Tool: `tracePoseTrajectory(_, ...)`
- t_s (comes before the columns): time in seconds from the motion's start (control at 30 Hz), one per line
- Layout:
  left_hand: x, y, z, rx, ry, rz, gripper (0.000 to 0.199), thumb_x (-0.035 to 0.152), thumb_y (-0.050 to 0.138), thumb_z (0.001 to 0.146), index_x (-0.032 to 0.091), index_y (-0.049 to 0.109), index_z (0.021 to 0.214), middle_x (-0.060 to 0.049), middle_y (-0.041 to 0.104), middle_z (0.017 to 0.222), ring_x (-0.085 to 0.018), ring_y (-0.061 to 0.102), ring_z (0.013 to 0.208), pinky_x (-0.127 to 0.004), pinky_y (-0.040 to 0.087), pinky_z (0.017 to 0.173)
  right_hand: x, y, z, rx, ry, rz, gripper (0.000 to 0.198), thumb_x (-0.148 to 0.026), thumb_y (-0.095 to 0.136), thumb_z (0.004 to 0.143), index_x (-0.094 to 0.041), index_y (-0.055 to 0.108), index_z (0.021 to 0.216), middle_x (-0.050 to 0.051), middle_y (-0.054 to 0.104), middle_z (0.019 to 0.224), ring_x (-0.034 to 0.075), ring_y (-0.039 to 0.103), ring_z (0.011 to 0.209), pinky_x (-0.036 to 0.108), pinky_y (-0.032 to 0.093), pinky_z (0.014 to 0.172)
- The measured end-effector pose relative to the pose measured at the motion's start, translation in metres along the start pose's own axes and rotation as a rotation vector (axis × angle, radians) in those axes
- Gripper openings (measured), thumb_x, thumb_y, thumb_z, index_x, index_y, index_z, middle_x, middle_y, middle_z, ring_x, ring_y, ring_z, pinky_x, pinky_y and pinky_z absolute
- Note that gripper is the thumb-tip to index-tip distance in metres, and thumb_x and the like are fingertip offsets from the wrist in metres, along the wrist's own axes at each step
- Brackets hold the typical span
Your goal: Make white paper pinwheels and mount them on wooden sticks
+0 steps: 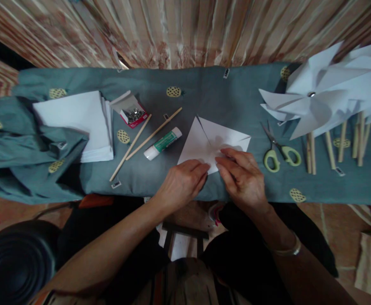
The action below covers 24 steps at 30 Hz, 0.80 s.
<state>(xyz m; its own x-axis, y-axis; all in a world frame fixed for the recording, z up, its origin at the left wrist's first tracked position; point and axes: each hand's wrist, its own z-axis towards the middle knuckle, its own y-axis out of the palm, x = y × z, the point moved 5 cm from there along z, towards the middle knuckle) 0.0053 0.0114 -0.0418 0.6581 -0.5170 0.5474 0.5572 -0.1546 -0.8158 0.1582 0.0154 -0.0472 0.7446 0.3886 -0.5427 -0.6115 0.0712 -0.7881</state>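
A square sheet of white paper point(201, 140) lies cornerwise on the cloth in front of me, with slits running inward from its far and right corners. My left hand point(187, 178) pinches the paper near its closest corner, fingers and thumb together. On the opposite side of that corner, my right hand point(244, 176) has its thumb and fingertips closed at the sheet. Part of the paper is hidden beneath both hands. A glue stick point(163, 144) with a green label lies left of the sheet, and green-handled scissors point(280, 150) rest open to its right.
Two thin wooden sticks point(155, 132) lie beside a small red-and-white box point(130, 112) of metal pins. A stack of white paper point(73, 114) sits at the left, partly under bunched cloth. White paper pinwheels point(319, 91) on wooden sticks are piled at the right of the green tablecloth point(223, 93).
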Motion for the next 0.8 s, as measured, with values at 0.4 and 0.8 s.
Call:
tracePoseTrajectory(0.4, 0.000, 0.000, 0.002, -0.026, -0.014, -0.024, 0.020, 0.017, 0.050, 0.093, 0.012, 0.065, 0.105, -0.007, 0.069, 0.091, -0.018, 0.067, 0.081, -0.029, 0.056, 0.073, -0.003, 0.000, 0.001, -0.006, -0.035, -0.051, 0.023, -0.024, 0.052, 0.093, -0.024, 0.070, 0.108, 0.009, 0.065, 0.122, 0.027, 0.059, 0.112, 0.048, 0.050, 0.099)
tracePoseTrajectory(0.8, -0.002, 0.002, 0.003, -0.079, -0.040, -0.038, 0.022, 0.017, 0.050, 0.093, 0.012, 0.065, 0.107, -0.008, 0.070, 0.094, -0.017, 0.067, 0.083, -0.029, 0.056, 0.075, -0.011, 0.004, 0.004, 0.009, -0.119, -0.160, 0.031, -0.016, 0.049, 0.092, -0.024, 0.063, 0.118, 0.009, 0.057, 0.130, 0.027, 0.053, 0.120, 0.046, 0.048, 0.103)
